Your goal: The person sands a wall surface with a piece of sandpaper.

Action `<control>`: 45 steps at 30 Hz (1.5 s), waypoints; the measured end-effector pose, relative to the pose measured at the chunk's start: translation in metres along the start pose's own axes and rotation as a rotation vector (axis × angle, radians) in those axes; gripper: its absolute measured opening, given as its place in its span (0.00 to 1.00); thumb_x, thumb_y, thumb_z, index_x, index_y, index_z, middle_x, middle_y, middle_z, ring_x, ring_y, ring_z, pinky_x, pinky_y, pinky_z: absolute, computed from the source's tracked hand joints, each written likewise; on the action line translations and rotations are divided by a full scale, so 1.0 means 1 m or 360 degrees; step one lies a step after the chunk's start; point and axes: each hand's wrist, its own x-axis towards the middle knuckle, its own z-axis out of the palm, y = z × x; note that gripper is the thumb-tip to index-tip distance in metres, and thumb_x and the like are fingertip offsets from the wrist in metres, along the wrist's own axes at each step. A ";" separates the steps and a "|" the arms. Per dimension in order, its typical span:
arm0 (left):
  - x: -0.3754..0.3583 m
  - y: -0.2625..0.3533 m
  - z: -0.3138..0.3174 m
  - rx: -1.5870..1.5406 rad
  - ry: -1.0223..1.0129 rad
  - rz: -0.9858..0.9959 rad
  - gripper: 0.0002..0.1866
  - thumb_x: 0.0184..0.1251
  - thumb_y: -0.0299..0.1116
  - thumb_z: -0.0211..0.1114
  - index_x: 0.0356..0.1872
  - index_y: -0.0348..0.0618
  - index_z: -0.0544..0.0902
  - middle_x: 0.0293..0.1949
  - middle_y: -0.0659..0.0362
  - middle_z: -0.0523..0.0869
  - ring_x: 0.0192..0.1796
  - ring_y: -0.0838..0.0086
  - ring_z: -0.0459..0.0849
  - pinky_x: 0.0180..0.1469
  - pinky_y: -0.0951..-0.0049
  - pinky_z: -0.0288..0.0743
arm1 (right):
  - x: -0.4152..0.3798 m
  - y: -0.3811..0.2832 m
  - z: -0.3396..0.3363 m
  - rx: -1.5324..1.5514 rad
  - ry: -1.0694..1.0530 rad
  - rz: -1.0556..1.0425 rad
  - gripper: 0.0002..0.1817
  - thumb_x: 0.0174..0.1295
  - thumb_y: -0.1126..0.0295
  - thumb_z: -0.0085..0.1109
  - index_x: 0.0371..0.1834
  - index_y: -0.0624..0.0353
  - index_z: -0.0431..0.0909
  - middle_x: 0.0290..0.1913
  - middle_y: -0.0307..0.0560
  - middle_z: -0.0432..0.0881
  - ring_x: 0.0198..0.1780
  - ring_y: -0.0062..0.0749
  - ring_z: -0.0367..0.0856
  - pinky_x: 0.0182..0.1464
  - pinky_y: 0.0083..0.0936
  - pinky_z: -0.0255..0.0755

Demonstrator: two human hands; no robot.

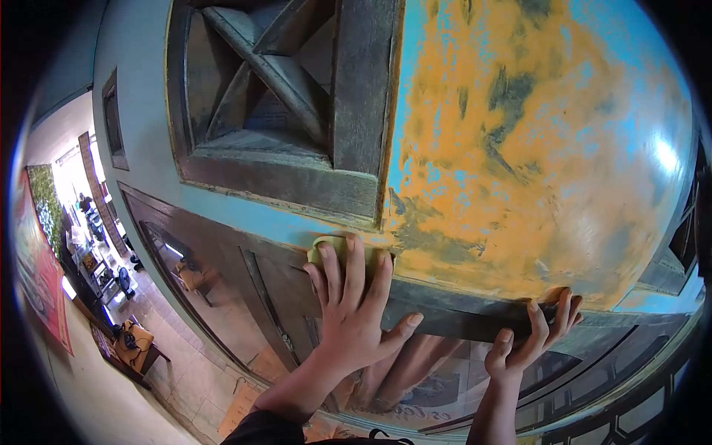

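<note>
My left hand (348, 300) presses a yellow-green pad (317, 251), a sponge or folded cloth, against the top edge of a dark wooden frame (437, 308). Its fingers lie over the pad with the thumb out to the right, and most of the pad is hidden beneath them. Further right, my right hand (530, 341) rests its fingertips on the same frame, thumb apart, holding nothing that I can see. Above both hands is a wall panel (475, 178) with worn orange paint, blue patches and dark smears.
A dusty wooden vent (267, 96) with crossed bars sits at upper left. Below the frame is a glass pane (445, 378) with reflections and lettering. At far left, a chair (137, 345) stands on a tiled floor (200, 374) beside a red banner (41, 259).
</note>
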 end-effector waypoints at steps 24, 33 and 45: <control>0.016 -0.011 -0.011 0.0046 -0.0018 0.0014 0.45 0.71 0.62 0.54 0.75 0.35 0.59 0.78 0.31 0.46 0.79 0.29 0.36 0.72 0.28 0.27 | -0.001 0.000 0.002 0.0073 0.0025 -0.0006 0.23 0.73 0.47 0.44 0.61 0.50 0.72 0.76 0.64 0.58 0.81 0.66 0.44 0.77 0.64 0.29; 0.002 -0.011 0.001 0.0056 0.0044 0.0026 0.45 0.72 0.62 0.53 0.75 0.32 0.59 0.78 0.30 0.47 0.79 0.30 0.36 0.73 0.30 0.24 | -0.001 0.000 0.001 0.0055 0.0015 0.0013 0.23 0.73 0.47 0.43 0.60 0.50 0.73 0.77 0.63 0.58 0.80 0.67 0.44 0.77 0.65 0.30; 0.028 -0.022 -0.017 0.0069 0.0056 -0.0073 0.45 0.72 0.61 0.53 0.74 0.28 0.61 0.78 0.32 0.47 0.79 0.31 0.36 0.73 0.32 0.25 | 0.002 -0.001 0.002 0.0018 0.0025 0.0011 0.25 0.74 0.46 0.41 0.62 0.51 0.71 0.76 0.63 0.59 0.79 0.68 0.47 0.75 0.67 0.34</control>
